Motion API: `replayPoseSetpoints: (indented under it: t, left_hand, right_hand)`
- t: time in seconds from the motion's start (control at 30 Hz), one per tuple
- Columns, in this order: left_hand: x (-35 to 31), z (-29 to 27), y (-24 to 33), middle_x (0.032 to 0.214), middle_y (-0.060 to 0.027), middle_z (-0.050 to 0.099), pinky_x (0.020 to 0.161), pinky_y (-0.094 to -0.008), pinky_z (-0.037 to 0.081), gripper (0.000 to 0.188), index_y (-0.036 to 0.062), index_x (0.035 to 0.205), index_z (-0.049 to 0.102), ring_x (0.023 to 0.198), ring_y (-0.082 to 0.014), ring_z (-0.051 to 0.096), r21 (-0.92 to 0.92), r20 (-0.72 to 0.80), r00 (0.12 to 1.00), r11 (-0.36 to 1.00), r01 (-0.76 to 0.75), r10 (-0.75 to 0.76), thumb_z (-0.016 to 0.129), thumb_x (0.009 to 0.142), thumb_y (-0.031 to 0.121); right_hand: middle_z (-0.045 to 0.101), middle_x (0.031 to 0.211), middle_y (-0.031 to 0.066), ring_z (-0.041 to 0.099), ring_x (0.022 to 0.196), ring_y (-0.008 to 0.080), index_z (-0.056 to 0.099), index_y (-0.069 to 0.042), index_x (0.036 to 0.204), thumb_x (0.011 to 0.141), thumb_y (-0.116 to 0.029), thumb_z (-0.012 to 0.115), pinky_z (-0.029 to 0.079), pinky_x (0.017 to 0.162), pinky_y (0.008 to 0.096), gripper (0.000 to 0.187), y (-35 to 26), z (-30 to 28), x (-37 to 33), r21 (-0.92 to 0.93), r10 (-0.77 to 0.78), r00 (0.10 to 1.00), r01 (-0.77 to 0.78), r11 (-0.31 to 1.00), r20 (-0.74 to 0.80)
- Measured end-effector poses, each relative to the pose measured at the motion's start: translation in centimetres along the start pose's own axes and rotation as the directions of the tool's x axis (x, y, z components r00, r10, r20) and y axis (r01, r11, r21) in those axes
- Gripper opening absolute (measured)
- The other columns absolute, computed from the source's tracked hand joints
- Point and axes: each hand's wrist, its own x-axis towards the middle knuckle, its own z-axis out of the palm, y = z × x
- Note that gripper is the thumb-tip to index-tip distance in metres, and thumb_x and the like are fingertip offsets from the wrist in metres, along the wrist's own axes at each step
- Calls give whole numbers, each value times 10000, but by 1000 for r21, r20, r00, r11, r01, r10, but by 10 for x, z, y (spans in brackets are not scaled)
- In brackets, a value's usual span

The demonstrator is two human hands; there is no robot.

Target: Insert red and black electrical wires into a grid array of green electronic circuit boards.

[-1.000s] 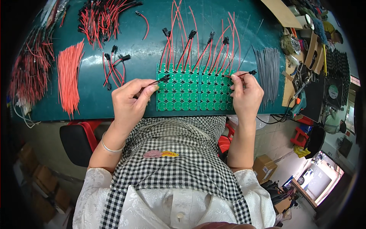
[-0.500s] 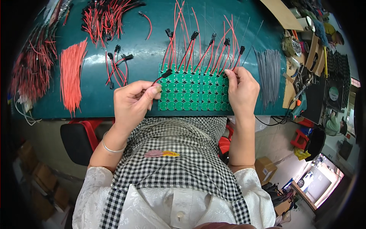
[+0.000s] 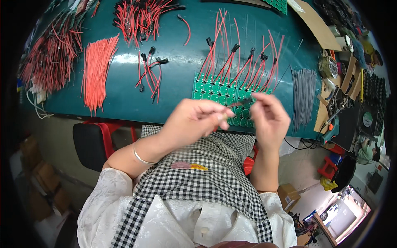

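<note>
My left hand [image 3: 194,120] is closed in a pinch on a short red-and-black connector wire [image 3: 244,101], whose black plug points to the right; motion blurs it. Just beyond that plug is my right hand [image 3: 271,120], thumb and forefinger apart, with nothing visible between them. Both hands hover over the near right part of a green circuit board panel [image 3: 202,87] made of round boards and hide some of it. Along the panel's far edge stand several red-and-black connector wires [image 3: 232,58] with black plugs, among loose red and thin dark wires.
Left of the panel lie a few connector wires [image 3: 149,74] and a red wire bundle [image 3: 98,72]. A connector heap [image 3: 142,18] lies farther back, a larger wire pile [image 3: 53,58] far left. Grey wires [image 3: 304,97] and cardboard [image 3: 314,25] are at right.
My left hand has carried the connector wire rightward across the panel. My right hand has come away from the far row of wires toward its plug. The whole view has shifted.
</note>
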Motion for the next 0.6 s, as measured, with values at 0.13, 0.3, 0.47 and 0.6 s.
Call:
replayPoseSetpoints:
  t: [0.13, 0.3, 0.47, 0.6]
  left_hand:
    - [1, 13, -8, 849, -51, 723, 692, -248, 555, 144, -39, 1045, 711, 772, -83, 677, 206, 129, 984, 967, -151, 126, 613, 991, 51]
    - [1, 12, -10, 829, -99, 724, 637, -279, 563, 108, -12, 1007, 728, 711, -145, 702, 508, 100, 960, 816, -275, 261, 655, 937, 27]
    - [2, -5, 1, 804, -119, 714, 599, -310, 550, 85, 9, 945, 742, 672, -219, 693, 774, 186, 804, 419, -474, 565, 709, 868, 13]
    - [12, -53, 30, 820, -111, 691, 662, -347, 527, 138, 11, 906, 715, 722, -252, 666, 985, 57, 607, 55, -164, 792, 787, 793, 44]
  right_hand:
    - [649, 924, 71, 605, 759, 95, 726, 43, 943, 869, 48, 709, 479, 628, 208, 76, -15, 4, -15, 97, -13, 971, -11, 995, 238]
    - [644, 911, 74, 578, 677, 90, 720, 35, 902, 882, 34, 714, 443, 535, 207, 20, -13, 0, -19, 170, 43, 981, -76, 982, 191]
    - [662, 841, 58, 601, 684, 90, 689, 27, 907, 880, 33, 715, 446, 541, 201, 37, -4, -15, -9, 47, 73, 994, -77, 996, 76]
    - [648, 833, 49, 599, 686, 89, 662, 54, 940, 912, 39, 676, 457, 572, 208, 34, 32, -40, 13, -183, -71, 964, 24, 983, -255]
